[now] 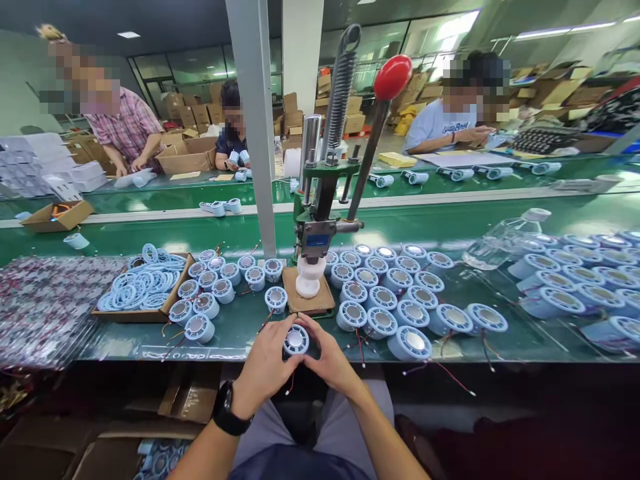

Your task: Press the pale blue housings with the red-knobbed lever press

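Observation:
Between both hands, at the table's front edge, is a light blue round housing [295, 340] with a silver disc in a slotted ring on top. My left hand [267, 357], with a black watch on its wrist, curls around one side of it. From the other side my right hand [327, 353] closes on it, thumbs and fingertips nearly meeting. A thin red wire hangs below. Just beyond stands a hand press [317, 233] with a red-knobbed lever. Its white plastic tip [309, 277] is over a brown board [323, 297].
Many similar housings [383, 320] with loose wires stand right of the press, others [205, 303] left. A cardboard box [175, 293] holds blue rings. A clear bottle [505, 240] lies tilted at right. Bubble-wrapped stock [40, 307] covers the far left. People work across the bench.

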A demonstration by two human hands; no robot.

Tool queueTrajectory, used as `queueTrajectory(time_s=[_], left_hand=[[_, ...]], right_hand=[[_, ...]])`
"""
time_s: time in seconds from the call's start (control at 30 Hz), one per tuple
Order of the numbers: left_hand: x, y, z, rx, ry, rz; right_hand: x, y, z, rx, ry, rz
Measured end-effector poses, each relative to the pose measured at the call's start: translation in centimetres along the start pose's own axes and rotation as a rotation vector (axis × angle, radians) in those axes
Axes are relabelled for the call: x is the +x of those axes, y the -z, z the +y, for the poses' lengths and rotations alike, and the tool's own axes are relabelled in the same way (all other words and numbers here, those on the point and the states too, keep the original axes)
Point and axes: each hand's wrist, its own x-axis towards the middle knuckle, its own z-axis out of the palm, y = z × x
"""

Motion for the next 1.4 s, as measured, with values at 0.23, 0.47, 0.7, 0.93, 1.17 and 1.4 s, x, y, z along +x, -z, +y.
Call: queueTrajectory(time_s=[0.23,0.47,0.7,0.93,1.17,1.4], left_hand=[[0.0,-1.8,-0.6,0.028,0.098,0.077],[0.0,-2.1,-0.4,-0.036,0.133,0.105],[-0.3,-2.2,-0.5,-0.043,0.118,0.097],[-0.3,-2.2,0.1,-0.009,0.05,0.129],[0.2,-1.2,-0.1,-0.122,0.153,0.037],[0.2,-2.1,-1.2,-0.124,0.121,0.05]], right_hand=[[-0.3,0.0,0.9,0.075,-0.056,0.009],[-0.4,0.4,0.9,-0.107,-0.025,-0.019],[-0.8,0.6,0.7,-0.218,0.034,-0.069],[-0.9,0.5,0.4,-0.197,-0.02,-0.061],[-0.7,0.6,0.2,-0.216,-0.016,-0.065],[-0.5,1.4,0.0,-0.325,0.034,-0.161]])
